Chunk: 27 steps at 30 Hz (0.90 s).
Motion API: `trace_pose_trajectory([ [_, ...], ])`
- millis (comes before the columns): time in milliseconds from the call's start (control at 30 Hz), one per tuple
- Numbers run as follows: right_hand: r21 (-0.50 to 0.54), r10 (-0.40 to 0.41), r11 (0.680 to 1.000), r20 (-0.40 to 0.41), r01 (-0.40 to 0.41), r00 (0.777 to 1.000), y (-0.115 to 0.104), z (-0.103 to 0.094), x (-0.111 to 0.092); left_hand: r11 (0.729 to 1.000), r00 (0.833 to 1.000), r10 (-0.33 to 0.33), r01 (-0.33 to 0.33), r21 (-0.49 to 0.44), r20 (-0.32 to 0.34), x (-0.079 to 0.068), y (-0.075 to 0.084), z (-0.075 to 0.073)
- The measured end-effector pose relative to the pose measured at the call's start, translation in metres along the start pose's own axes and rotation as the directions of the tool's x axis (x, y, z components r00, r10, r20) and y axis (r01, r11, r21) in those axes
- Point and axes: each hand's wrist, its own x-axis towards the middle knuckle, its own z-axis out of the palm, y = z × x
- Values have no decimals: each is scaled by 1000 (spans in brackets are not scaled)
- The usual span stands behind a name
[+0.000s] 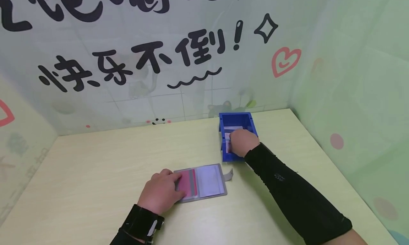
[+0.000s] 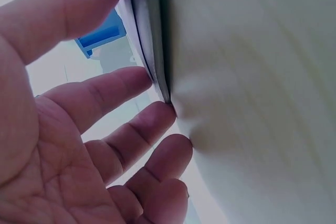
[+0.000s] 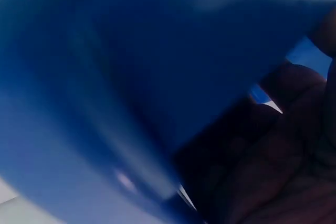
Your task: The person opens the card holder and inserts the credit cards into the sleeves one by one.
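A grey card holder [image 1: 197, 199] lies spread on the table, with a pink card [image 1: 184, 184] under its left side, a pale clear pocket on its right and a short snap strap [image 1: 228, 175]. My left hand [image 1: 160, 192] rests at its left edge. In the left wrist view, thumb and index finger touch the holder's edge [image 2: 148, 19] while the other fingertips meet the table. My right hand [image 1: 244, 142] reaches down into a blue bin [image 1: 234, 159] holding pale and pinkish cards [image 1: 228, 145]. The bin's wall [image 3: 157, 66] hides most of those fingers, so I cannot tell what they hold.
The pale wooden table [image 1: 105, 167] meets a printed cloth backdrop [image 1: 191, 99] behind and a green one [image 1: 358, 96] on the right. The bin stands near the table's back right, beyond the card holder. My right forearm's black sleeve [image 1: 290, 191] crosses the table's right side.
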Motion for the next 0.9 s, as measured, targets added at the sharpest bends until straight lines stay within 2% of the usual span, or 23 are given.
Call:
trace_pose_trajectory([
  [233,-5,7,1000,-5,-7,1000,0,1,-1,1000,1000,6,-6,22,-1,1,1,1],
  [900,-6,30,1000,-25,-31,999,0,4,1,1000,1000,6,-6,11,-9,-2,2,-1],
])
